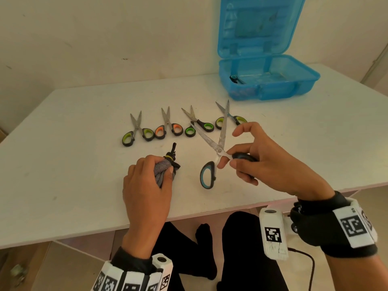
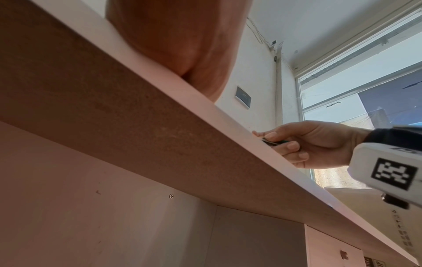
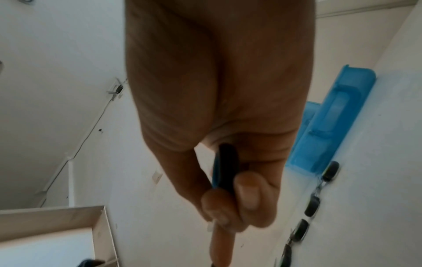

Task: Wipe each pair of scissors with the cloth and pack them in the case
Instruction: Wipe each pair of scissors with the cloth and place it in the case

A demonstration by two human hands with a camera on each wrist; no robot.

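My right hand (image 1: 241, 159) holds large blue-handled scissors (image 1: 218, 143) by one handle loop, blades spread and pointing away over the table. The same handle (image 3: 224, 166) shows black and blue between my thumb and fingers in the right wrist view. My left hand (image 1: 151, 175) grips a bunched grey cloth (image 1: 162, 170) resting on the table, with a black tied end sticking out. Several smaller scissors lie in a row behind: green-handled (image 1: 136, 131), orange-handled (image 1: 168, 127), and two more green-handled (image 1: 198, 122), (image 1: 231, 118). The blue case (image 1: 266, 80) stands open at the back right.
The white table (image 1: 63, 164) ends at its near edge (image 2: 205, 112) just under my wrists. A small dark item (image 1: 236, 79) lies inside the case's bottom half. The case lid leans up against the wall. My legs in dark trousers are under the table.
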